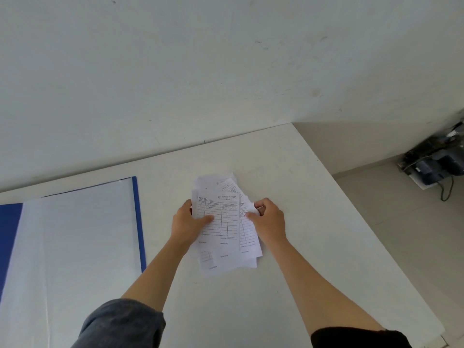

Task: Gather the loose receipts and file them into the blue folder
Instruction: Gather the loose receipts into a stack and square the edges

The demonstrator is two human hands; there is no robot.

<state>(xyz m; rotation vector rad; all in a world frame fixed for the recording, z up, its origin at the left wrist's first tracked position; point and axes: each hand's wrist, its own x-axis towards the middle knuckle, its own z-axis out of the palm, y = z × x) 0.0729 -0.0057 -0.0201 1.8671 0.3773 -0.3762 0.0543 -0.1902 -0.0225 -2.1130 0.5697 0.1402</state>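
Note:
A loose stack of white receipts [222, 237] with printed tables sits just above the white table [288, 172], fanned unevenly. My left hand [187, 222] grips the stack's left edge, thumb on the top sheet. My right hand [270, 219] holds the right edge, thumb pressing an underlying sheet. The blue folder [139, 222] lies open to the left, its clear plastic sleeves facing up, apart from the receipts.
A white wall rises behind the table. The table's right edge runs diagonally down to the lower right. Beyond it, on the floor at the far right, lie dark devices and cables [437, 167].

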